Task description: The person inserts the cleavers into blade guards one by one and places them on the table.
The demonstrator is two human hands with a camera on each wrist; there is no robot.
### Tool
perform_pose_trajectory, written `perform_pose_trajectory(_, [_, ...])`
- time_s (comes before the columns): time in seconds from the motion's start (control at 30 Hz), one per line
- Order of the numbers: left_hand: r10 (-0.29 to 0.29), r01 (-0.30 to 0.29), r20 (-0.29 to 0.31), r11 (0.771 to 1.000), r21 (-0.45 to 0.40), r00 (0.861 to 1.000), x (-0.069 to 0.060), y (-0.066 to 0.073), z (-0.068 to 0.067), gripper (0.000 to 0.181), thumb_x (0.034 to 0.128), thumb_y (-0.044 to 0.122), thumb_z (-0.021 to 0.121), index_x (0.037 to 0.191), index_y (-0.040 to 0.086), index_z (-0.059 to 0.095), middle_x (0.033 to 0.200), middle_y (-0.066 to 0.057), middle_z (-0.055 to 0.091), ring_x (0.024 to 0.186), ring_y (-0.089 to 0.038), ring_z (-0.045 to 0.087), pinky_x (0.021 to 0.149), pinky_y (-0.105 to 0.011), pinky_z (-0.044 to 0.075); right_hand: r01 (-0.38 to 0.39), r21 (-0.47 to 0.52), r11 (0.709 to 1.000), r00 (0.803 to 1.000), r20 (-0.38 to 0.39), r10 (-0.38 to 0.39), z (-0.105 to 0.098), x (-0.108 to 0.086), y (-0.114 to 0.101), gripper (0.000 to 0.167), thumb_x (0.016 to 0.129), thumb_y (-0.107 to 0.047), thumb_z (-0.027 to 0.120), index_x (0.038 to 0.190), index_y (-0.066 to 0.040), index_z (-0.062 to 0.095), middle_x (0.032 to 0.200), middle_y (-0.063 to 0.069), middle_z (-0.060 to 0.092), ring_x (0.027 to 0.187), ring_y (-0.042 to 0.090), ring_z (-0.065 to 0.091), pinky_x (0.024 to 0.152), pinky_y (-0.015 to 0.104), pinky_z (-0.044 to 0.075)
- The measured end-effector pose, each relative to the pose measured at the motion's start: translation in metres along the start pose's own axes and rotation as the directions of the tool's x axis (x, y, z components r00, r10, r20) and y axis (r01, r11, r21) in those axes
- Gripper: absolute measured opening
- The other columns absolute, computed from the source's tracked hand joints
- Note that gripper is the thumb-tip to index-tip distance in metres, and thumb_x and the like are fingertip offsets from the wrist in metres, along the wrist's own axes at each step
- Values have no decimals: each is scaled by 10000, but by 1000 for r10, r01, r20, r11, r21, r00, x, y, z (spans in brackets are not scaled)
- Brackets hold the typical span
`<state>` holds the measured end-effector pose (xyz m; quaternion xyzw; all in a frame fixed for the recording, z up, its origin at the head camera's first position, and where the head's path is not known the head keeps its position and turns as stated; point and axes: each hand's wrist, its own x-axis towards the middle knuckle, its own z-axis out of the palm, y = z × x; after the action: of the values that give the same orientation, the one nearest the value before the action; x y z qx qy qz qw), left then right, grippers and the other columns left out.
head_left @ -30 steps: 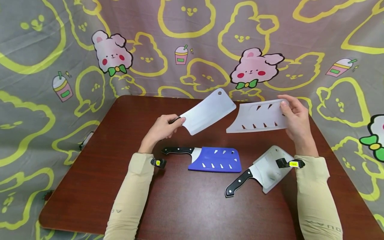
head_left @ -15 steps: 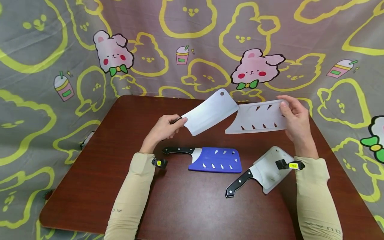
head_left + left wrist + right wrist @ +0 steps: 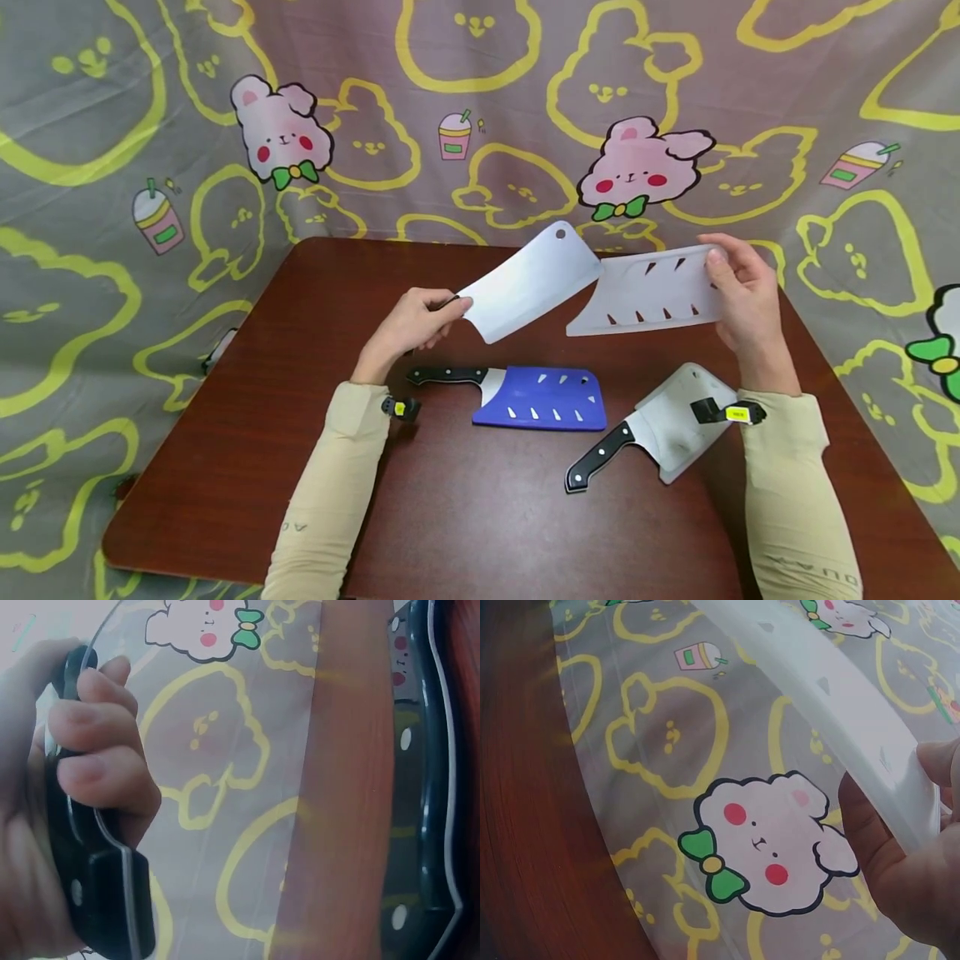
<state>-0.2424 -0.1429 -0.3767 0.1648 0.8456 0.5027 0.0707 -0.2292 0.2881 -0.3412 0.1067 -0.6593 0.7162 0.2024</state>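
My left hand [image 3: 418, 321] grips a bare cleaver [image 3: 528, 283] by its black handle [image 3: 112, 900], fingers curled round it in the left wrist view. Its broad silvery blade tilts up to the right above the table. Between thumb and fingers, my right hand [image 3: 750, 304] pinches a white slotted blade cover [image 3: 630, 292] at its right end. The blade's front corner meets the cover's left end in the head view; whether it is inside, I cannot tell. Below lie a cleaver in a blue cover [image 3: 543, 400] and another in a pale, see-through cover [image 3: 678, 421].
All this is over a dark red-brown table [image 3: 247, 400] with rounded corners. A grey cloth [image 3: 360, 192] with yellow outlines and rabbit heads hangs behind and at both sides. The covered cleavers lie between my forearms, the pale one partly under my right wrist camera.
The bare cleaver has shifted slightly right, and the gap between its blade and the white cover has closed in the head view. The right hand has barely moved.
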Motion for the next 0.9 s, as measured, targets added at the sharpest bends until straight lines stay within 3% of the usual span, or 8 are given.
perform_pose_trajectory(0.2, [67, -70, 91, 997, 36, 994, -9, 10, -6, 532, 892, 560, 636, 667, 91, 528, 484, -56, 408, 374, -172, 338, 394, -289, 275, 15, -13, 1000, 999, -49, -15, 0, 1, -2, 290, 958, -160, 621, 1205, -15, 666, 908, 13, 631, 855, 125, 622, 673, 188, 516])
perform_pose_trajectory(0.4, [-3, -26, 216, 991, 129, 976, -20, 21, -13, 442, 892, 511, 664, 721, 109, 601, 495, -6, 397, 404, -147, 337, 408, -269, 301, 50, -23, 998, 997, -60, -52, 0, 0, -6, 282, 951, -142, 630, 1186, 8, 677, 849, 20, 588, 809, 140, 587, 653, 180, 501])
perform_pose_trajectory(0.5, [-7, -40, 261, 984, 174, 965, -24, 26, -14, 423, 899, 481, 669, 689, 126, 575, 498, 3, 400, 416, -143, 345, 420, -263, 299, 50, -38, 998, 998, -29, -51, 0, -1, -8, 282, 955, -136, 624, 1196, -1, 676, 892, 17, 616, 822, 132, 614, 660, 169, 529])
perform_pose_trajectory(0.77, [99, -156, 251, 964, 218, 963, -27, 35, -12, 394, 901, 456, 679, 652, 170, 573, 513, 18, 419, 452, -143, 431, 479, -265, 337, 104, -33, 994, 995, 10, -104, 9, -5, -11, 275, 965, -105, 602, 1195, 33, 661, 866, 9, 642, 805, 119, 636, 644, 191, 541])
perform_pose_trajectory(0.9, [114, -172, 227, 951, 255, 967, -26, 36, -11, 353, 909, 484, 656, 695, 206, 620, 526, 21, 444, 480, -148, 483, 526, -281, 387, 122, -16, 992, 993, 14, -121, 12, -5, -12, 274, 966, -104, 599, 1190, 43, 657, 842, 12, 632, 804, 125, 638, 641, 200, 537])
